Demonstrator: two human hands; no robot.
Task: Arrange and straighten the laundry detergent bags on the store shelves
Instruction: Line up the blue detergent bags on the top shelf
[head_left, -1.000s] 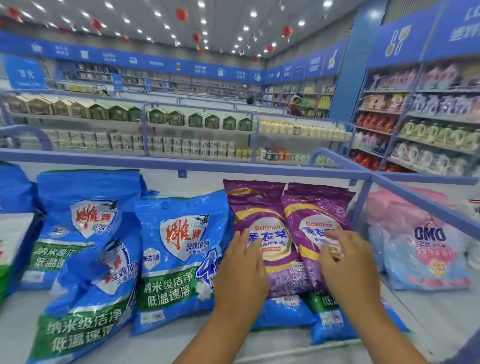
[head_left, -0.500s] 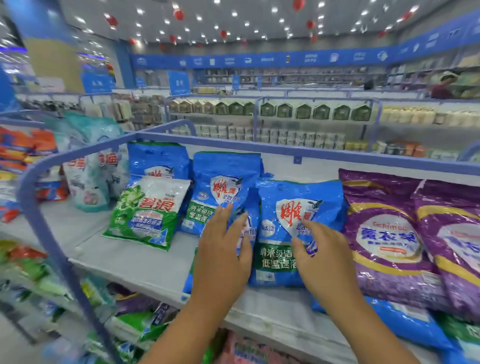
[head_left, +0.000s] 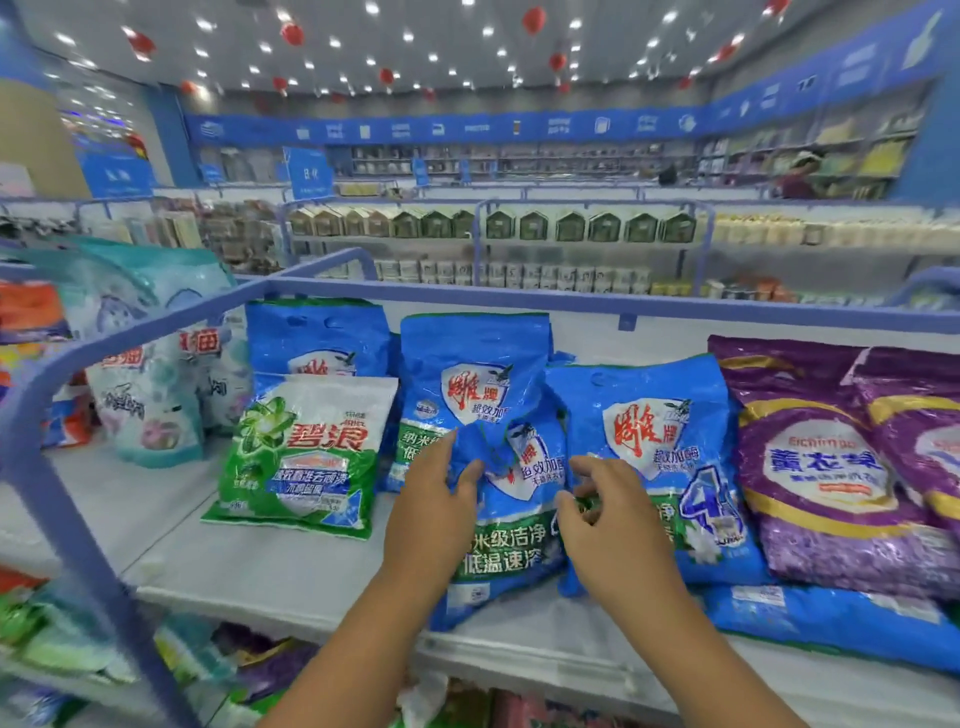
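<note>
Left hand (head_left: 434, 512) and right hand (head_left: 605, 525): clamped on slumped blue bag (head_left: 511, 519), shelf (head_left: 311, 577) front edge. Risk: overhanging base slides off if released.

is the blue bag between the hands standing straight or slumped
Slumped: the front blue bag has its top crumpled and folded forward, unlike the upright blue bag beside it.

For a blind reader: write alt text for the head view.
Both hands, left and right, grip a slumped blue detergent bag on a store shelf, among upright blue bags, a green-and-white bag to the left and purple bags to the right.
</note>
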